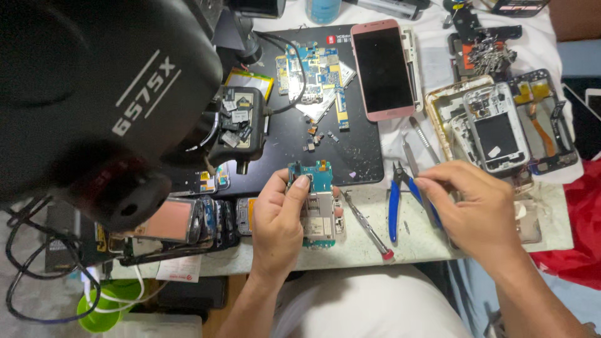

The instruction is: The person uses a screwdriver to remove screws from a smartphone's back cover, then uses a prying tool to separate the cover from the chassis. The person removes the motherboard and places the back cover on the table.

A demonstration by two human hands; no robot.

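Left hand (282,216) at bench edge, fingers clenched round a phone board (317,209): thumb pressed on its upper left corner, the other fingers behind it, board upright between them, its teal top edge poking out at 12 o'clock of the thumb. Right hand (477,209) at 3 o'clock of the board, well apart, fingertips pinched together over the blue cutters (395,206); cannot tell whether they grip anything. Between the hands lies a screwdriver (368,224) with a red end, pointing toward 5 o'clock. Tweezers (413,156) lie just at 12 o'clock of the cutters.

Further out: black mat (357,150) at 12 o'clock of the left hand, small chips scattered on it. More boards (313,72) at the mat's far side. Pink phone (382,69) face up at the mat's right edge. Stripped phone frames (494,125) at 1 o'clock of the right hand. Big black scope head (94,94) fills 10 o'clock, blurred.
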